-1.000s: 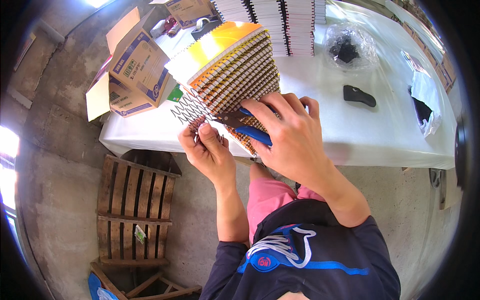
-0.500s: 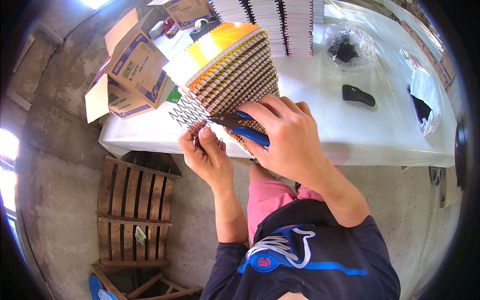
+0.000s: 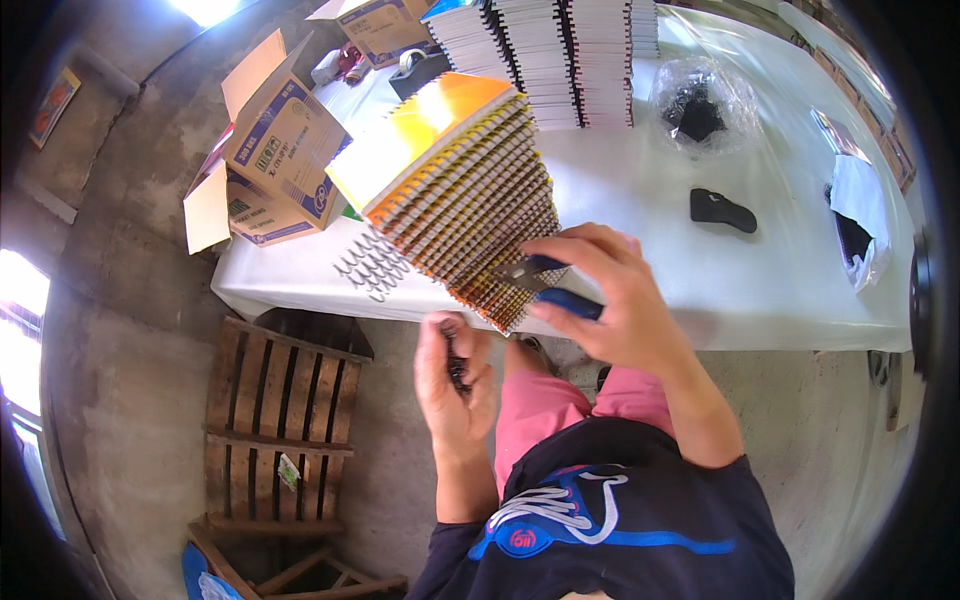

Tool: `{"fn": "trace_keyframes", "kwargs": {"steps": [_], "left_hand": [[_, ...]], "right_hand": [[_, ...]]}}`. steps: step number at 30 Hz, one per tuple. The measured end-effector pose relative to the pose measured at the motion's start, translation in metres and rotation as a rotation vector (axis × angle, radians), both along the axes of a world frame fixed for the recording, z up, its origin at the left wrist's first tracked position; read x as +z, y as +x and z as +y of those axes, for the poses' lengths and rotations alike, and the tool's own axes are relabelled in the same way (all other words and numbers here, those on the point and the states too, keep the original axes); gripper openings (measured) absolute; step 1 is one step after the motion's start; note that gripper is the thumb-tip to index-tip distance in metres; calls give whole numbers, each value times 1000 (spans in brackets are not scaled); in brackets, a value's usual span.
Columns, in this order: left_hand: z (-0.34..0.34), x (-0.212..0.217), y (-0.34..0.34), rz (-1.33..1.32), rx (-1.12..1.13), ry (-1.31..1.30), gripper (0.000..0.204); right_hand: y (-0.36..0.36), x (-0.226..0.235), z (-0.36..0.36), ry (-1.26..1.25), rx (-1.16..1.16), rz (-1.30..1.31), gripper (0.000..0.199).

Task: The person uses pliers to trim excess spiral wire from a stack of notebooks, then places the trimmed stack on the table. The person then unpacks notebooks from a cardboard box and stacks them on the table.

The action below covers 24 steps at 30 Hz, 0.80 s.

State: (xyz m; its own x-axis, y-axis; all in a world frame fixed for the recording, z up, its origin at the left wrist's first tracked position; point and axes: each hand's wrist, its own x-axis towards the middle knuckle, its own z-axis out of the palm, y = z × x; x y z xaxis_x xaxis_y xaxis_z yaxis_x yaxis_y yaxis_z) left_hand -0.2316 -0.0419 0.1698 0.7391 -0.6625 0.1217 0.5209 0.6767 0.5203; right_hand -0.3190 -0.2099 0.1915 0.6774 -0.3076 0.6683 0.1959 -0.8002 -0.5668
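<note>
A tall stack of spiral-bound notebooks with a shiny orange-yellow cover stands at the table's near edge, coil bindings facing me. Loose ends of dark wire coils stick out from its left side. My right hand grips a pair of cutting pliers with blue handles. The handles are spread, and the dark jaws lie in front of the lower coils; whether they touch them I cannot tell. Below the stack's corner, my left hand is curled around a bunch of dark coil clippings.
Open cardboard boxes stand at the table's left and far left, near a tape dispenser. Tall stacks of bound books rise behind. A crumpled clear plastic bag and a black pouch-like item lie right. A wooden pallet is lower left.
My left hand has drawn down and right, away from the protruding coils, with clippings in it. The pliers have moved right and down, off the coil ends; fewer ends stick out.
</note>
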Motion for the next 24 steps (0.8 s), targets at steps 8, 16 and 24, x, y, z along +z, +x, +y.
{"fn": "trace_keyframes", "kwargs": {"steps": [8, 16, 24], "left_hand": [[-113, -66, -55, 1013, -874, 62, 16], [-342, -66, -41, 777, -849, 79, 25], [-444, -11, -37, 389, -487, 65, 44]], "right_hand": [[-85, -70, -106, 244, -346, 23, 40], [-146, -140, -163, -4, -919, 89, 44], [-146, -137, -164, 31, -917, 172, 54]]}}
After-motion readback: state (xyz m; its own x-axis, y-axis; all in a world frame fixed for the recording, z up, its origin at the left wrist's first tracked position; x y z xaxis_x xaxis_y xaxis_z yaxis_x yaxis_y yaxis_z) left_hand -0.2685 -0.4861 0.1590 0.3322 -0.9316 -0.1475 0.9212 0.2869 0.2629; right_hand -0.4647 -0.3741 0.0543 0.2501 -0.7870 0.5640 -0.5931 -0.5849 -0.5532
